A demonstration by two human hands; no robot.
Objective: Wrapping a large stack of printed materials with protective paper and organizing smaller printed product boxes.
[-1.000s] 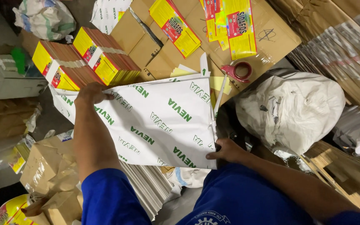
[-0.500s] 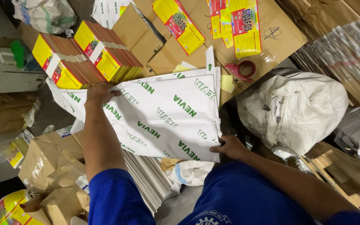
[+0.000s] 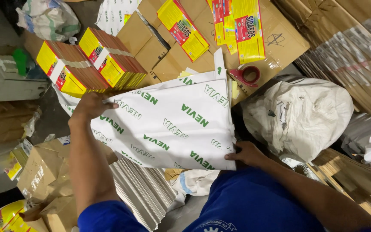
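Left hand (image 3: pixel 92 105) pinching white printed sheet (image 3: pixel 172 122) at far corner, right hand (image 3: pixel 244 153) clamping near corner; best kept taut, edges squared over cardboard stack (image 3: pixel 144 191).

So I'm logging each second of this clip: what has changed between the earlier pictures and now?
Little changed. The left hand slid slightly toward the person along the far-left edge of the white wrapping sheet with green lettering, which looks a bit flatter. The right hand stays on the sheet's near right corner. Both hands kept their hold; nothing was let go. The yellow-and-red banded bundles, red tape roll and white sack stayed put.
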